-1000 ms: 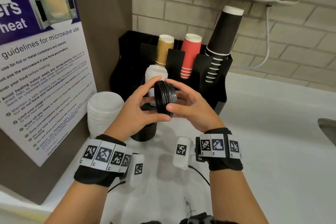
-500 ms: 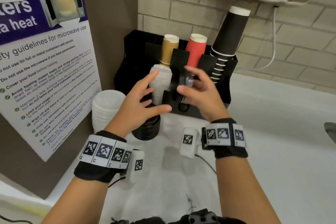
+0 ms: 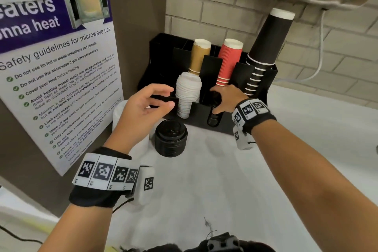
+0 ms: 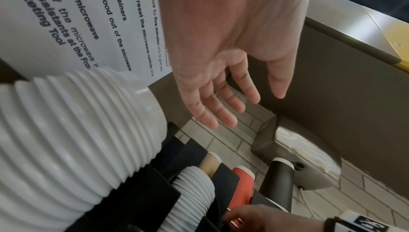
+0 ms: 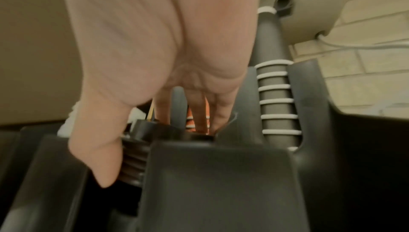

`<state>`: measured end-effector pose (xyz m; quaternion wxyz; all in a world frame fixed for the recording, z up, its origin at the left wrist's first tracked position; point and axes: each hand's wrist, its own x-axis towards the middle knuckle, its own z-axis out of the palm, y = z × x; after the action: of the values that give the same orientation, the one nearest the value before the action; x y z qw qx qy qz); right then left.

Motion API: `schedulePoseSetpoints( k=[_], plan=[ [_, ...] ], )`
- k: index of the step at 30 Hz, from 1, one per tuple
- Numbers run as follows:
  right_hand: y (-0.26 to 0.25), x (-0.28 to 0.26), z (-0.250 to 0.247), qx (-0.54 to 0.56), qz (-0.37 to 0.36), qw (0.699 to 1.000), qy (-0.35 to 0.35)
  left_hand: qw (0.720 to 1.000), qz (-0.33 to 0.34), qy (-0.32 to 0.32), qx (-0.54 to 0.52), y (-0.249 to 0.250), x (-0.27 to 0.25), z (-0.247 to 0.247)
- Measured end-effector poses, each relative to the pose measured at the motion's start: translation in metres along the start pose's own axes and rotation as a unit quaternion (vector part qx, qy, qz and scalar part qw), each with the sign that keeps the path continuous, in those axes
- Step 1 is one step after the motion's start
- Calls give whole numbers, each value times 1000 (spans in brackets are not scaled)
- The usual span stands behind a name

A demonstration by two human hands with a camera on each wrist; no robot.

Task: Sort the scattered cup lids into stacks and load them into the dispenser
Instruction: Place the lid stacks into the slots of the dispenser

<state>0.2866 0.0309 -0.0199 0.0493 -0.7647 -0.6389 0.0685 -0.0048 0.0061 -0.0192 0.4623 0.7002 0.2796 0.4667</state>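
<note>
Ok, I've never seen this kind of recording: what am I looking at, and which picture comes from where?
No machine here: a person works bare-handed, wearing cameras. The head view looks down at both hands; the other two look along each wrist. The black dispenser stands on a white counter and holds cup stacks and a white lid stack. The right hand has its grip on a black lid stack, lowering it into a slot. The left hand hovers open, holding nothing. Another black lid stack and a larger white lid stack wait on the counter.
</note>
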Motion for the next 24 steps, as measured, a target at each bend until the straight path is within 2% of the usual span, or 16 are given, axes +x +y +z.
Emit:
schedulePoseSetpoints(
  k=[6, 12, 17, 18, 19, 21, 22, 23, 24],
  plan=[
    [-11, 2, 12, -81, 16, 995, -56, 1000, -6, 8, 5, -1, -1, -2],
    [-20, -3, 22, -115, 35, 993, -22, 1000, -4, 16, 8, -2, 0, -4],
    [-26, -9, 17, -163, 37, 983, -74, 1000, -4, 18, 13, -4, 1, -4],
    [-26, -10, 12, -148, 39, 986, -61, 1000, -4, 19, 13, -4, 1, -4],
    [-28, -11, 6, -111, 34, 993, -16, 1000, -4, 21, 12, -4, 1, -5],
    [-40, -16, 0, 14, -14, 991, 134, 1000, 0, 26, 9, -3, 1, -7],
    [-52, -20, -1, 82, -53, 980, 175, 1000, 2, 27, 7, -3, 1, -7],
    [-64, -25, -1, 139, -89, 973, 162, 1000, 4, 28, 5, -3, 2, -7],
    [-77, -29, 3, 171, -117, 973, 103, 1000, 5, 27, 3, -2, 2, -7]
  ],
)
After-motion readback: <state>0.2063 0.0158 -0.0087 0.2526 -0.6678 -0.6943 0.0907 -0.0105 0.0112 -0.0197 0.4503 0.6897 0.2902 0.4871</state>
